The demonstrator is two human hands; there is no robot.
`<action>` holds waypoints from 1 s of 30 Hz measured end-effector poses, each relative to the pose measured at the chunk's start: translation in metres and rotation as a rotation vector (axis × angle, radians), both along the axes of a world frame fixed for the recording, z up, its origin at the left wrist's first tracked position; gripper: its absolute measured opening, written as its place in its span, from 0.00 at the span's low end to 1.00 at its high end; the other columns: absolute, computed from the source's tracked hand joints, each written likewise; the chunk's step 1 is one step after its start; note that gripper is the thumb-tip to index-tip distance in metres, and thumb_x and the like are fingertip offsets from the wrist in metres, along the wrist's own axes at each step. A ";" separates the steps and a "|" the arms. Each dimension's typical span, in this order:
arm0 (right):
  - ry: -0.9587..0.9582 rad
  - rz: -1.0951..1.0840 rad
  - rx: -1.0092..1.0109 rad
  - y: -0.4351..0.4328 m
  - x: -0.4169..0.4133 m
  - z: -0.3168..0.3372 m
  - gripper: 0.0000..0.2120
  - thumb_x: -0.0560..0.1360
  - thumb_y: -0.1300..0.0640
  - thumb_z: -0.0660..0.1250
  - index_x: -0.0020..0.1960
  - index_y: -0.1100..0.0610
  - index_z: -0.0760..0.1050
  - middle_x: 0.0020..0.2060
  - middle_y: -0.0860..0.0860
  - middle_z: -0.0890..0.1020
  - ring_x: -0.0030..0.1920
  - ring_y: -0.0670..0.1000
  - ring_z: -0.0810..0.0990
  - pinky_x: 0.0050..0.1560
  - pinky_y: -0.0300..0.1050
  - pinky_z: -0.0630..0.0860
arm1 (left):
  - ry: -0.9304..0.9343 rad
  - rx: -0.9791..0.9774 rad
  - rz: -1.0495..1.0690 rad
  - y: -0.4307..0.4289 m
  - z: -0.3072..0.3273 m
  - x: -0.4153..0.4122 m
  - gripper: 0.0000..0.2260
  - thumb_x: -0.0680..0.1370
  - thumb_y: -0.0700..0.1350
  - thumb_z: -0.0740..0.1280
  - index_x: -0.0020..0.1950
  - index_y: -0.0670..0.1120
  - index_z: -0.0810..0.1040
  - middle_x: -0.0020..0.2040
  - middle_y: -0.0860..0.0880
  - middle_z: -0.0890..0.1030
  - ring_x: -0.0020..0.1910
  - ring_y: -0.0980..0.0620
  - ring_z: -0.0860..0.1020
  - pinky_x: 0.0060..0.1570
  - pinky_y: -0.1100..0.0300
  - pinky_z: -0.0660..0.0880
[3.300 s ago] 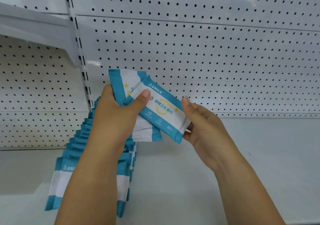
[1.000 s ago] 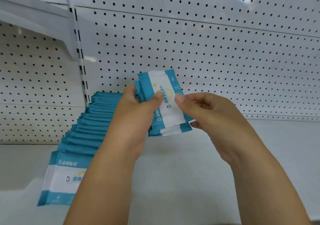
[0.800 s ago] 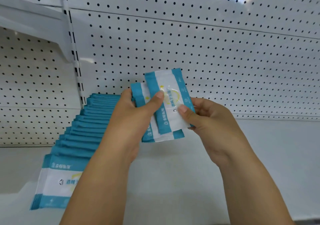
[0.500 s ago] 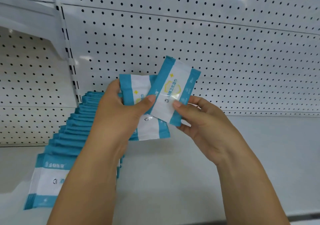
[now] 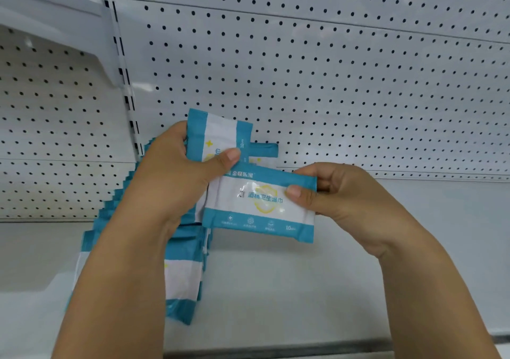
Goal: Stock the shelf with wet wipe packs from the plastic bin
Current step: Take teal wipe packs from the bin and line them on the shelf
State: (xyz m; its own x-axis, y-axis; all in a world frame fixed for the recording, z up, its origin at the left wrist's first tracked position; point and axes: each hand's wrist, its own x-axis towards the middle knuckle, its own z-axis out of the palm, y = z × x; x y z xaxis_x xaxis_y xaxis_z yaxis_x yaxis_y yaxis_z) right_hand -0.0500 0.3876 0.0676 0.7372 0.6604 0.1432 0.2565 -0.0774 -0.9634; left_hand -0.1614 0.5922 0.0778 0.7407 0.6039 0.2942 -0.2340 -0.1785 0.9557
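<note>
My left hand [image 5: 176,182] grips a small bunch of teal-and-white wet wipe packs [image 5: 218,138], held upright above the white shelf [image 5: 303,289]. My right hand [image 5: 339,196] pinches the right end of a single wet wipe pack [image 5: 256,207], which lies level with its printed face toward me, just below and right of the bunch. A row of wet wipe packs [image 5: 182,276] lies overlapped on the shelf, running from the front left back to the pegboard; my left forearm hides much of it. The plastic bin is out of view.
White pegboard [image 5: 331,82] backs the shelf. A slotted upright [image 5: 124,77] and a shelf bracket [image 5: 55,19] sit at the upper left. The shelf's front edge [image 5: 276,350] runs along the bottom. Bare shelf surface lies to the right of the row.
My right hand has drawn one pack out of the bunch and turned it from tilted upright to level, lower and to the right. My left hand keeps the other packs.
</note>
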 end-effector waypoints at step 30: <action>-0.535 -0.487 -0.236 0.124 0.102 -0.046 0.12 0.72 0.54 0.78 0.50 0.50 0.76 0.44 0.45 0.77 0.47 0.49 0.76 0.46 0.41 0.74 | -0.155 -0.335 0.223 0.054 -0.008 -0.015 0.02 0.80 0.46 0.72 0.50 0.48 0.82 0.48 0.48 0.87 0.47 0.48 0.87 0.47 0.48 0.84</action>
State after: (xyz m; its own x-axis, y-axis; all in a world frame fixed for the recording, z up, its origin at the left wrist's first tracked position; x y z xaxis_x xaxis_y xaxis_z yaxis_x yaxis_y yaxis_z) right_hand 0.0521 0.5113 0.0218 0.8232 0.3353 0.4582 0.5677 -0.4903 -0.6613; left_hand -0.1767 0.6466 0.0703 0.5438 0.8253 0.1523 -0.3703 0.0731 0.9260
